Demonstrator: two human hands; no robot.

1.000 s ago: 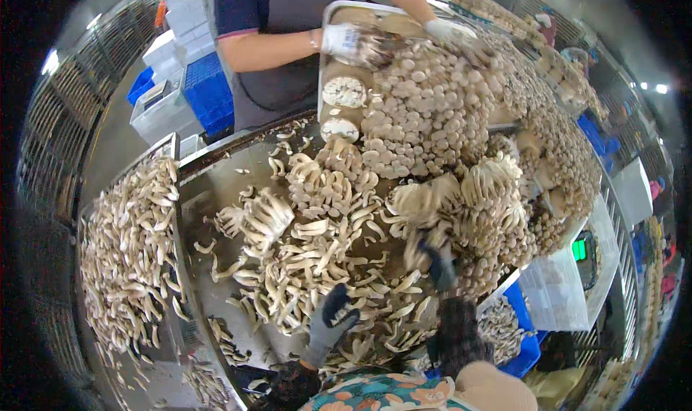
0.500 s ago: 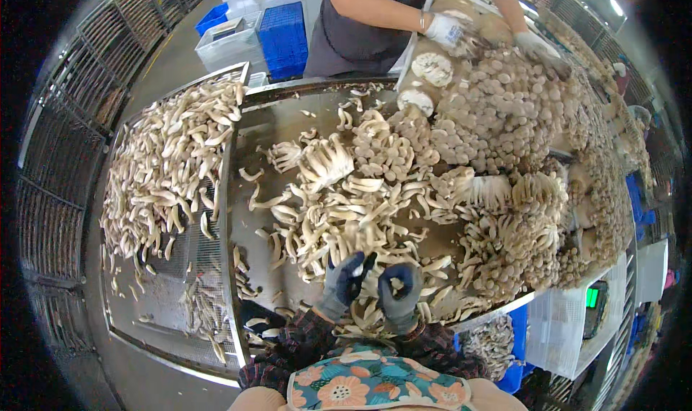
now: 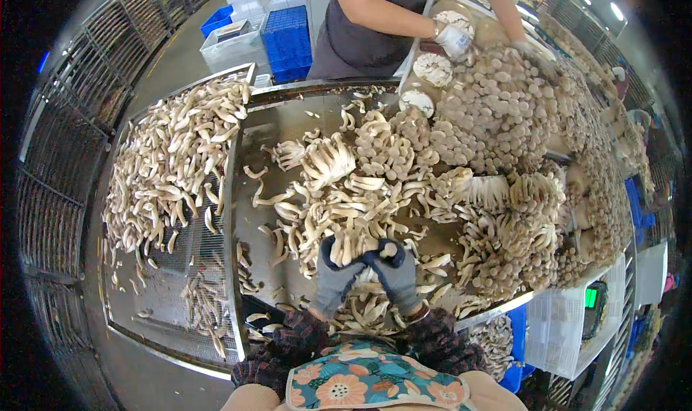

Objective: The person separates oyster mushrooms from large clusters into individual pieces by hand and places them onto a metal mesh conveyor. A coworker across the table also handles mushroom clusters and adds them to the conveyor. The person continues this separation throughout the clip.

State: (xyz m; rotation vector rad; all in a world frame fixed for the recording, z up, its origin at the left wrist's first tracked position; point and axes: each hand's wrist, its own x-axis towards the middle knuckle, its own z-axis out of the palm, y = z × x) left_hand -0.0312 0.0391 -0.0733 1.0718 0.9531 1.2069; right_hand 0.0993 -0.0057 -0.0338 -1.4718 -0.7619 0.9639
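Observation:
Both my hands wear grey gloves with dark blue fingers and sit close together at the near edge of a pile of pale mushrooms (image 3: pixel 346 209). My left hand (image 3: pixel 337 275) is closed around thick mushroom stems (image 3: pixel 351 247) that stick up past its fingers. Beside it, my right hand (image 3: pixel 394 275) curls round a mushroom, whose rounded end (image 3: pixel 389 249) shows between thumb and fingers. Loose mushrooms (image 3: pixel 367 309) lie under and between my wrists. Just beyond my hands, bunches with their stems still joined (image 3: pixel 328 162) rest on the metal table (image 3: pixel 263 126).
To the left, a mesh-bottomed tray (image 3: pixel 173 281) holds a heap of loose mushrooms. Large uncut clusters (image 3: pixel 497 108) fill the right side. Across the table a co-worker's gloved hand (image 3: pixel 454 42) reaches over a white tub (image 3: pixel 422 33). A blue crate (image 3: pixel 517 339) and a scale (image 3: pixel 592 306) stand at the near right.
My hands have come together and moved slightly forward; stems now show in my left hand's grip. The co-worker's hands have shifted, and another white-based cluster shows in the tub.

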